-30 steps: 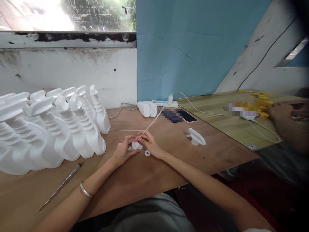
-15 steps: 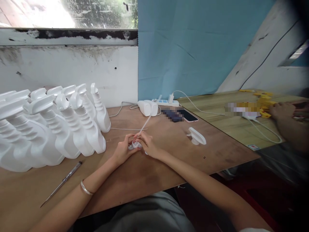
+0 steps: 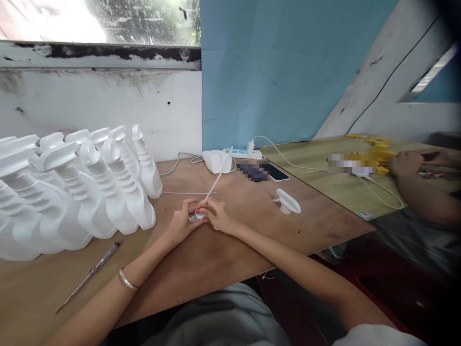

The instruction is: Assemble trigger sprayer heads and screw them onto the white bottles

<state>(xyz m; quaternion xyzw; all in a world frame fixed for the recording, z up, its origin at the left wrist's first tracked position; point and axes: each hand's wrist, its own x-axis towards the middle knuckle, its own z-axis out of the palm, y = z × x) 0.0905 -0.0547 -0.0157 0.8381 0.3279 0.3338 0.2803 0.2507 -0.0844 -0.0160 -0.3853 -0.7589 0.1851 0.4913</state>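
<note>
My left hand [image 3: 182, 222] is closed around a small white plastic spray-bottle head [image 3: 198, 216], held low over the brown tabletop. A round collar on it shows between the fingers; the rest is covered. My right hand [image 3: 218, 215] pinches the lower end of a thin white dip tube [image 3: 213, 186] right at that collar. The tube tilts up and away toward the back of the table. Whether its end is seated in the head, I cannot tell. To the right, another white spray-head part [image 3: 288, 202] lies on the table.
Several white spray bottles [image 3: 108, 192] stand close together on the left. In front of them lies a screwdriver [image 3: 88, 276]. Toward the back are a white bottle-like object [image 3: 212, 161], a power strip [image 3: 245, 154] and a phone [image 3: 275, 172]. A co-worker's hands [image 3: 408, 163] are near yellow parts at right.
The view has shifted slightly, moving the scene a little left. My right fingers have shifted a little at the head, and more of the white collar shows.
</note>
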